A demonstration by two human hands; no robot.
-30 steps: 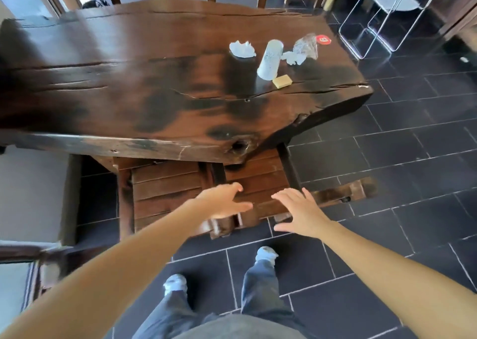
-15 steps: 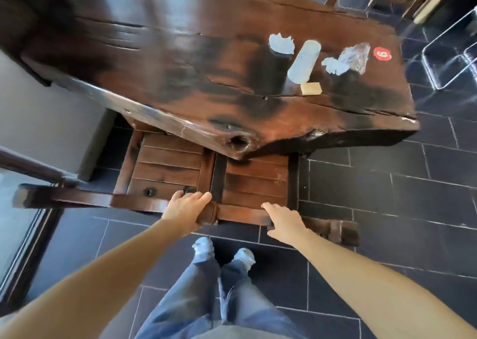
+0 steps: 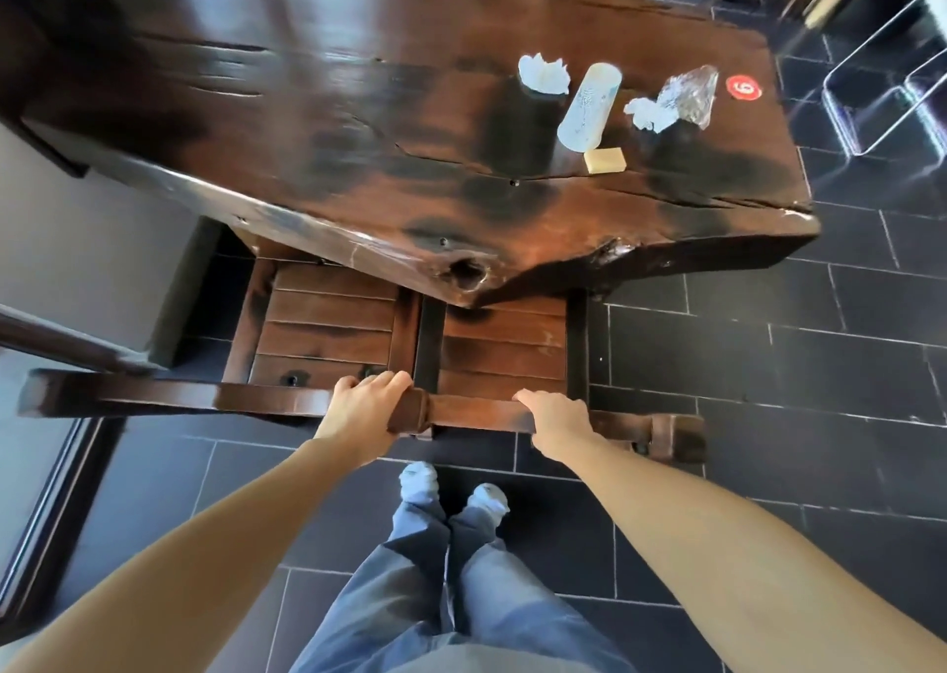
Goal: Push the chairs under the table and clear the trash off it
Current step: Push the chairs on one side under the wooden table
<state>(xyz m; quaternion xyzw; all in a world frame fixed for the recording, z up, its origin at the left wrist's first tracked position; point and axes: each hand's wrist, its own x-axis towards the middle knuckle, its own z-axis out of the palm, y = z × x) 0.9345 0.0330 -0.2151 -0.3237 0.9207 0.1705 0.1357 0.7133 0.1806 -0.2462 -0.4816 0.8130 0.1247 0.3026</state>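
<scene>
Two wooden chairs stand side by side at the near edge of the dark wooden worktop (image 3: 358,124), their slatted seats partly tucked beneath it. The left hand (image 3: 366,406) curls its grip closed over the top rail of the left chair (image 3: 328,324), right at the rail's inner end. The right hand (image 3: 556,419) closes its grip on the top rail of the right chair (image 3: 505,349). Trash sits well apart from the hands, toward the far right end of the worktop: a crumpled tissue (image 3: 544,76), a pale plastic cup (image 3: 589,106) lying on its side, a small tan block (image 3: 605,160) just beside the cup's near end, a torn white scrap (image 3: 646,114) touching a crinkled clear wrapper (image 3: 689,93), and a red round sticker (image 3: 743,88). Dark tiles cover the floor (image 3: 820,365).
</scene>
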